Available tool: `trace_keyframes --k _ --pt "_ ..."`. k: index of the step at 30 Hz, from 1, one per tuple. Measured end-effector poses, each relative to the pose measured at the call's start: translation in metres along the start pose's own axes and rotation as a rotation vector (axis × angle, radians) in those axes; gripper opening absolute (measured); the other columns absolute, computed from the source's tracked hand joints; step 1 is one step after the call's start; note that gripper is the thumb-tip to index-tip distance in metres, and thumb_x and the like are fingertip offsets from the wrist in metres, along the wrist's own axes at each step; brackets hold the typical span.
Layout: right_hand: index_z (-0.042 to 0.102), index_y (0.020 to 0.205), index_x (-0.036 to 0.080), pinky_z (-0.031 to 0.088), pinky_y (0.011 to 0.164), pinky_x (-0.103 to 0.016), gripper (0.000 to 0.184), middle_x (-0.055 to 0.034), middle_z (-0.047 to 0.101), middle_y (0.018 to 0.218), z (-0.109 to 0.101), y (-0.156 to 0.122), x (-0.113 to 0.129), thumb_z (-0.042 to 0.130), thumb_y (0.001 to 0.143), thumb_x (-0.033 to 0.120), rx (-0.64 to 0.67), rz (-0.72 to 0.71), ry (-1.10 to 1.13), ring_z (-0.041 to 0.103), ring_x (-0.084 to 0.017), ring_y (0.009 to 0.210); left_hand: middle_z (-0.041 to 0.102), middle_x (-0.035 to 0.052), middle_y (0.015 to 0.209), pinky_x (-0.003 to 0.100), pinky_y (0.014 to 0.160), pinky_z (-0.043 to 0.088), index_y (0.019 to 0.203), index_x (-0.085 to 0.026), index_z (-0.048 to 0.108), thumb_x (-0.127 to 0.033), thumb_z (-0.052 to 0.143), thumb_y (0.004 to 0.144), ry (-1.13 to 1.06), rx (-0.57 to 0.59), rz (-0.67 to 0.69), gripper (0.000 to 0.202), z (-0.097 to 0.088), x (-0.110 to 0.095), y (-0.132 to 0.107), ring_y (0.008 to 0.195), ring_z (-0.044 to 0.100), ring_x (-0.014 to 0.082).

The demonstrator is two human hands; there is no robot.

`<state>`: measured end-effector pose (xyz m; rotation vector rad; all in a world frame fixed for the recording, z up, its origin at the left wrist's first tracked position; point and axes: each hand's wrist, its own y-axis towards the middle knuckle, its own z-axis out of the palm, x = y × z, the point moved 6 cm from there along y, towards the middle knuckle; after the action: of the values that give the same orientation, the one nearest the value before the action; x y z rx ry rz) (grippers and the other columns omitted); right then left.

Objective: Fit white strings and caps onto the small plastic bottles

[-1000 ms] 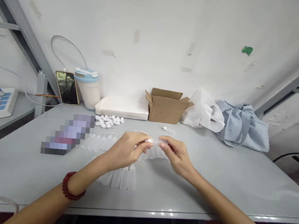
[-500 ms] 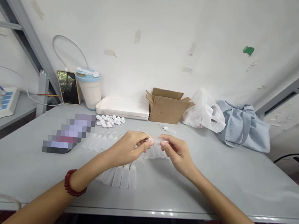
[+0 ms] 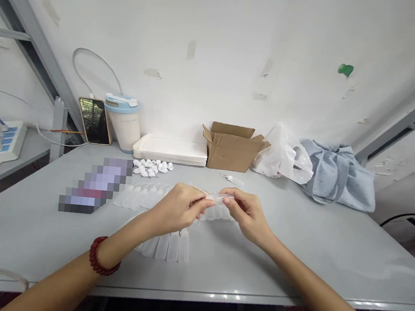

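A small translucent plastic bottle [image 3: 219, 197] lies sideways between my two hands above the table. My left hand [image 3: 188, 204] pinches its left end, where the cap would be; the fingers cover most of that end. The thumb and fingers of my right hand [image 3: 248, 214] grip the other end. Similar bottles lie in rows under and around my hands: one group [image 3: 172, 247] nearer me, another [image 3: 138, 197] to the left, and a third [image 3: 217, 212] partly hidden beneath the hands. A single bottle [image 3: 235, 181] with a thin strap lies just beyond my right hand.
Small white caps [image 3: 151, 167] are piled behind the left row. Along the wall stand a phone [image 3: 96, 121], a tumbler [image 3: 125, 126], stacked white trays [image 3: 171, 150], an open cardboard box [image 3: 231, 150], a plastic bag [image 3: 282, 155] and a blue cloth bag [image 3: 340, 174]. A blurred-out device [image 3: 97, 187] lies left.
The held bottle has tilted slightly, its right end now a bit higher, and my left fingers have shifted their pinch. The thin strap above my left hand shows less. Other things stay put.
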<state>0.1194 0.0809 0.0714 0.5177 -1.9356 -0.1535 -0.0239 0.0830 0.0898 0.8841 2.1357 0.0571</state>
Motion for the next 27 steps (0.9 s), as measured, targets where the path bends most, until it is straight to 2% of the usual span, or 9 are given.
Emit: trace_keyframes --k 5,9,11,13,16,19,22,25,27 --pt "0.062 0.080 0.015 0.026 0.043 -0.022 0.034 0.0050 0.036 0.054 0.001 0.002 -0.012 0.053 0.083 0.048 0.054 0.198 0.231 0.031 -0.007 0.046 0.056 0.0031 0.061 0.026 0.053 0.036 0.069 -0.015 0.053 -0.024 0.036 0.095 0.397 -0.118 0.310 0.032 0.008 -0.008 -0.009 0.055 0.050 0.0136" --pt "0.060 0.071 0.014 0.029 0.039 -0.021 0.037 0.0060 0.033 0.052 0.007 0.004 -0.014 0.056 0.080 0.050 0.106 0.287 0.359 0.030 -0.007 0.044 0.061 0.0061 0.067 0.027 0.052 0.035 0.074 -0.014 0.057 -0.026 0.034 0.096 0.529 -0.093 0.345 0.033 0.015 -0.009 -0.009 0.058 0.054 0.0157" --pt "0.060 0.071 0.014 0.033 0.039 -0.022 0.037 0.0048 0.038 0.053 0.006 0.006 -0.014 0.053 0.082 0.049 0.115 0.281 0.315 0.035 -0.007 0.043 0.063 0.0057 0.068 0.026 0.055 0.038 0.076 -0.014 0.059 -0.029 0.037 0.095 0.463 -0.057 0.284 0.032 0.006 -0.004 -0.004 0.060 0.056 0.0158" --pt "0.063 0.078 0.014 0.039 0.044 -0.023 0.035 0.0010 0.051 0.059 -0.004 0.011 -0.017 0.051 0.084 0.047 0.054 0.211 0.168 0.044 -0.009 0.046 0.066 0.0043 0.073 0.026 0.060 0.040 0.080 -0.016 0.062 -0.033 0.041 0.093 0.379 0.008 0.155 0.030 -0.011 0.011 0.002 0.065 0.058 0.0157" --pt "0.066 0.096 0.017 0.048 0.054 -0.027 0.032 -0.0063 0.066 0.082 -0.033 0.022 -0.025 0.054 0.083 0.043 -0.168 0.028 -0.153 0.055 -0.013 0.059 0.067 0.0024 0.070 0.024 0.057 0.038 0.075 -0.018 0.064 -0.033 0.037 0.091 0.440 0.032 -0.141 0.034 -0.052 0.056 0.005 0.062 0.058 0.0156" --pt "0.069 0.096 0.018 0.052 0.060 -0.030 0.031 -0.0076 0.070 0.086 -0.052 0.034 -0.047 0.055 0.082 0.042 -0.220 -0.010 -0.349 0.060 -0.018 0.070 0.070 0.0058 0.084 0.026 0.063 0.039 0.084 -0.017 0.066 -0.020 0.040 0.082 0.651 -0.046 -0.385 0.026 -0.090 0.103 -0.003 0.075 0.061 0.0205" --pt "0.070 0.093 0.018 0.052 0.059 -0.031 0.029 -0.0065 0.071 0.082 -0.061 0.041 -0.071 0.057 0.079 0.040 -0.196 0.060 -0.414 0.061 -0.018 0.066 0.070 0.0072 0.087 0.028 0.068 0.042 0.095 -0.017 0.066 -0.023 0.044 0.079 0.674 0.022 -0.472 0.028 -0.094 0.132 -0.011 0.080 0.062 0.0224" --pt "0.070 0.093 0.016 0.052 0.062 -0.032 0.029 -0.0089 0.071 0.092 -0.064 0.044 -0.087 0.058 0.078 0.038 -0.169 0.111 -0.444 0.063 -0.019 0.071 0.067 0.0102 0.096 0.031 0.075 0.043 0.099 -0.017 0.066 -0.022 0.043 0.079 0.695 0.053 -0.429 0.031 -0.084 0.140 -0.011 0.087 0.062 0.0245" --pt "0.069 0.095 0.015 0.051 0.062 -0.032 0.029 -0.0096 0.071 0.093 -0.065 0.044 -0.094 0.057 0.078 0.036 -0.159 0.130 -0.499 0.063 -0.018 0.066 0.065 0.0123 0.099 0.034 0.077 0.043 0.098 -0.017 0.067 -0.018 0.042 0.078 0.731 0.053 -0.418 0.032 -0.080 0.141 -0.011 0.088 0.062 0.0262"
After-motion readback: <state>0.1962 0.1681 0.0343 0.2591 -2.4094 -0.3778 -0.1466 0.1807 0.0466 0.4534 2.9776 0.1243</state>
